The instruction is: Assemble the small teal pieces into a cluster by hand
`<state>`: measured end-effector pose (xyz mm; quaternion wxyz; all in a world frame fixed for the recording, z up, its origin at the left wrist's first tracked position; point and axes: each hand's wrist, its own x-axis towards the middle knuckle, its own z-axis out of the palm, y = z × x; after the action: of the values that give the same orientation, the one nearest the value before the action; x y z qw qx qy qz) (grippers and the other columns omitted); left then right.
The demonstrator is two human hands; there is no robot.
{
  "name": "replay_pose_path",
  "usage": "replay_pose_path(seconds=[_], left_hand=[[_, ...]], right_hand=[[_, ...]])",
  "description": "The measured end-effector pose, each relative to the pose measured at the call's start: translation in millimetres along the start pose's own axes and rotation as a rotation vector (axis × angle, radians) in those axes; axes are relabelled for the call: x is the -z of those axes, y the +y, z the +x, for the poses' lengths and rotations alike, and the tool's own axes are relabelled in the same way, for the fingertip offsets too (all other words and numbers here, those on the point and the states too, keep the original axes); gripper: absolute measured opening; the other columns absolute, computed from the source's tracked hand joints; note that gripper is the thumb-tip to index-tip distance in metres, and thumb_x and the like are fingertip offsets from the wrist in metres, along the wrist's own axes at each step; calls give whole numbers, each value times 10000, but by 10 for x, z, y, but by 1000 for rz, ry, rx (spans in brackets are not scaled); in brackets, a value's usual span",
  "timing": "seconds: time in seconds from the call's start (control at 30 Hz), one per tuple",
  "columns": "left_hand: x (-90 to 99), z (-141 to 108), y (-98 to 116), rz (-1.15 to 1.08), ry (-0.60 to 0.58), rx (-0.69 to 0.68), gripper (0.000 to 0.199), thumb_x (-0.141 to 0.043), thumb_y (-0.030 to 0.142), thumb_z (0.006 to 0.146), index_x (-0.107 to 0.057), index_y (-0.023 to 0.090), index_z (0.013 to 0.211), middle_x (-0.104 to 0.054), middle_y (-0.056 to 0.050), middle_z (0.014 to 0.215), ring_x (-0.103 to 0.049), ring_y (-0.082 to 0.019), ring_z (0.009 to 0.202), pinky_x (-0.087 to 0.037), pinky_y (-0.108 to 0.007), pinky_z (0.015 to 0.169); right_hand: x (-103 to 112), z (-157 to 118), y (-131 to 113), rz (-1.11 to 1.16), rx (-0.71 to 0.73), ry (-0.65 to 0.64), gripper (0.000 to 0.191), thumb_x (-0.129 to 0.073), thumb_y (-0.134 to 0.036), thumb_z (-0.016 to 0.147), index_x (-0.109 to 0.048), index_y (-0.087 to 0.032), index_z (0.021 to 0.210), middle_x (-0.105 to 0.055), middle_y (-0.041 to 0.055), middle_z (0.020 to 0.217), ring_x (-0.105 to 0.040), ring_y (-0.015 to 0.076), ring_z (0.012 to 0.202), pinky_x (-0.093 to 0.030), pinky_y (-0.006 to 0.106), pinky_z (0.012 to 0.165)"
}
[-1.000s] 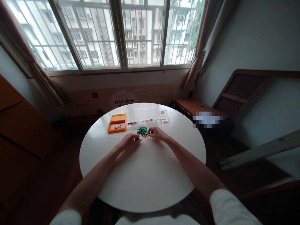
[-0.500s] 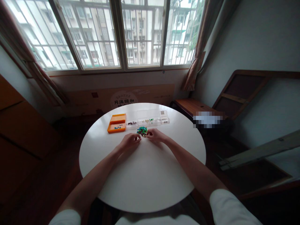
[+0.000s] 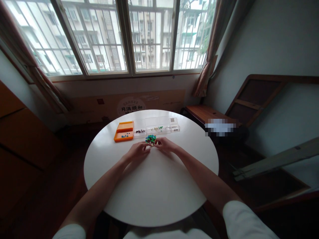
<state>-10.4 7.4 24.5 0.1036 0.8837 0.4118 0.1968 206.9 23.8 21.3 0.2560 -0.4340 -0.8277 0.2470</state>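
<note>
A small heap of tiny blue, green and dark pieces point(image 3: 150, 138) lies on the white round table point(image 3: 154, 192); their exact kind is too small to tell. My left hand point(image 3: 138, 151) rests at the near left of the heap, its fingers curled and the fingertips at its near edge. At the near right side, my right hand point(image 3: 163, 144) has its thumb and fingers drawn together against the heap. Some pale pieces point(image 3: 153, 145) show between the fingertips of both hands. Whatever either hand pinches is too small to make out.
An orange tray point(image 3: 115, 139) with a few blue pieces stands behind the left hand. Beside it, clear plastic boxes point(image 3: 165, 130) with open lids hold dark, pale and green pieces. A wooden bench point(image 3: 203, 112) stands right of the table, below a window point(image 3: 152, 36).
The left fingertips have moved slightly right, onto the near edge of the heap, and the right fingertips have shifted slightly left, closer to them. The boxes and tray stay put.
</note>
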Motion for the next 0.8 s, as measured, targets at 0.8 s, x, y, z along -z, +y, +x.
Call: replay_pose_path(seconds=[0.8], left_hand=[[-75,14,-51,-21,50,26,233,-584,383,761,-690,234,906,-635,2,789,-545,-108,608,-369,-190,558]], right_hand=[[-68,-4,-157,56,75,25,159,-532,-186,762,-656,-87,770,-501,-16,554,-416,74,513,-278,183,491]])
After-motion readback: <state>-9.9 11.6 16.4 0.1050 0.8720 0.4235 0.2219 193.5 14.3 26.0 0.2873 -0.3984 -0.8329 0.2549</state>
